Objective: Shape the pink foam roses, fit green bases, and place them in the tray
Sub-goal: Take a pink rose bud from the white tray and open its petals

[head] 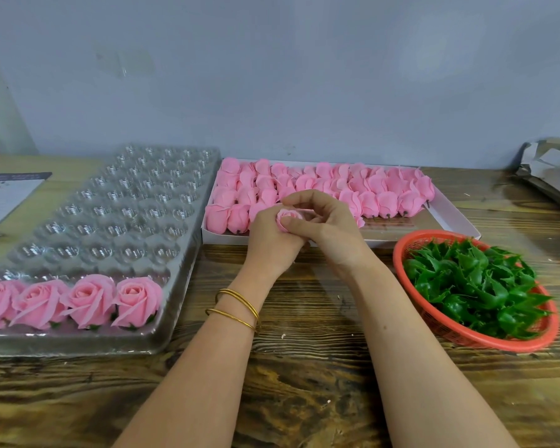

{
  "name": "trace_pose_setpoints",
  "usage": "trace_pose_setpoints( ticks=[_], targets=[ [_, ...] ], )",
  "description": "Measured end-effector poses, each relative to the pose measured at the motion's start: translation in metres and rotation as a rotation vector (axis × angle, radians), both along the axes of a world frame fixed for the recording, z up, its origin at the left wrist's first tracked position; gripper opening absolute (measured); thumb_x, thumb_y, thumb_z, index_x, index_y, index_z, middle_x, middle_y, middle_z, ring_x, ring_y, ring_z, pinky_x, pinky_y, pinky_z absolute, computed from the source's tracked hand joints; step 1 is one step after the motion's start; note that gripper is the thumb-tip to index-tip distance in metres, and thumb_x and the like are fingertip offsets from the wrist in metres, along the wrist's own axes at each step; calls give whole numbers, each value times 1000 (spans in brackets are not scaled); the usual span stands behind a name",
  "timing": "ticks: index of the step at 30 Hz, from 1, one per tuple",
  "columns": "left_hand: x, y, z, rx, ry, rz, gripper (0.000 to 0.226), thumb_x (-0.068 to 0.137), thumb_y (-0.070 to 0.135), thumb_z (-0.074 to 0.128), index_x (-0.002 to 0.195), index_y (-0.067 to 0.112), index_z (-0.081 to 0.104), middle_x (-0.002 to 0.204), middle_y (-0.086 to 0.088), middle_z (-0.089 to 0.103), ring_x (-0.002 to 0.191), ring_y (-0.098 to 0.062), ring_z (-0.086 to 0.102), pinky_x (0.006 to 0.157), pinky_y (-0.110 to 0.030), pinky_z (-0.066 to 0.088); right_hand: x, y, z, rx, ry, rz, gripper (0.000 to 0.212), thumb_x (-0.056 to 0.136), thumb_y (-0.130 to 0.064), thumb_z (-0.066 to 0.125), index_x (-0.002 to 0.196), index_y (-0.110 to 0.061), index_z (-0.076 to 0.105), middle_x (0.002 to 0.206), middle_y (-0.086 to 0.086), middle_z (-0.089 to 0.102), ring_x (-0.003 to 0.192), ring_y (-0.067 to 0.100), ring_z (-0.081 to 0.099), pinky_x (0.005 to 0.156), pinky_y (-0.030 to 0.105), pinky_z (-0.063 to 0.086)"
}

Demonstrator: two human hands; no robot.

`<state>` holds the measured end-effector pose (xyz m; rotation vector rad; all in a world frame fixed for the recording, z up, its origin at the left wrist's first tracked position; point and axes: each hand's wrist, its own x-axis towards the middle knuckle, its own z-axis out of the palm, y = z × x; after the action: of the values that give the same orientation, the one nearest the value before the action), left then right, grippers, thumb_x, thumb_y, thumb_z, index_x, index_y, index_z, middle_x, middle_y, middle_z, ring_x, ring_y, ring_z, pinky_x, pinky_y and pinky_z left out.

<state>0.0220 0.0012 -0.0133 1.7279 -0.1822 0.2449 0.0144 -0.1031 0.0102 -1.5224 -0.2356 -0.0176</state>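
A pink foam rose sits between both hands above the table's middle. My left hand grips it from below, and my right hand curls over it, thumb and fingers pinching its petals. Behind the hands a white box holds several unshaped pink rose buds. At the left lies a clear plastic tray with many hollow cups; several finished roses with green bases fill its near row. A red basket at the right holds green bases.
The wooden table runs under everything. A paper sheet with a pen lies at the far left. Torn cardboard sits at the far right by the grey wall. Small foam crumbs dot the wood near my forearms.
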Motion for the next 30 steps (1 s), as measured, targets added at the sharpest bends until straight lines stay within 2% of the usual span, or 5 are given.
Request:
trace_pose_setpoints(
  ticks=[5,12,18,24,30],
  targets=[
    [2,-1,-3,-13,25,58,6,81,11,67,81,11,74,57,-2,67,48,-10,59,47,-27,48,2,0,1,99,70,27,19,80,-3,72,97,-10,67,92,7,63,75,20,60,50,27,46],
    [0,0,-2,-13,-21,13,28,74,11,68,80,37,73,86,11,76,87,-8,72,80,-38,61,4,0,-3,14,41,-19,19,82,-4,73,97,-15,69,92,1,69,91,14,66,72,25,54],
    [3,1,-5,-61,24,-1,31,75,-2,74,87,26,75,88,2,77,88,-14,72,80,-43,60,8,-7,-5,59,63,5,29,73,-3,76,98,-15,69,96,4,70,101,24,66,78,32,53],
    [3,3,-4,-84,81,-11,30,72,-2,78,90,21,74,86,1,77,72,-10,69,56,-24,51,9,-7,-6,92,87,11,40,60,-7,69,99,-11,69,93,8,70,92,22,68,70,35,55],
    [1,2,-3,-7,89,-31,34,69,-1,81,99,11,72,86,-2,76,59,-12,66,53,-26,51,9,-8,-6,-14,59,-6,37,73,11,60,99,-14,68,98,9,69,97,24,67,74,32,54]
  ],
)
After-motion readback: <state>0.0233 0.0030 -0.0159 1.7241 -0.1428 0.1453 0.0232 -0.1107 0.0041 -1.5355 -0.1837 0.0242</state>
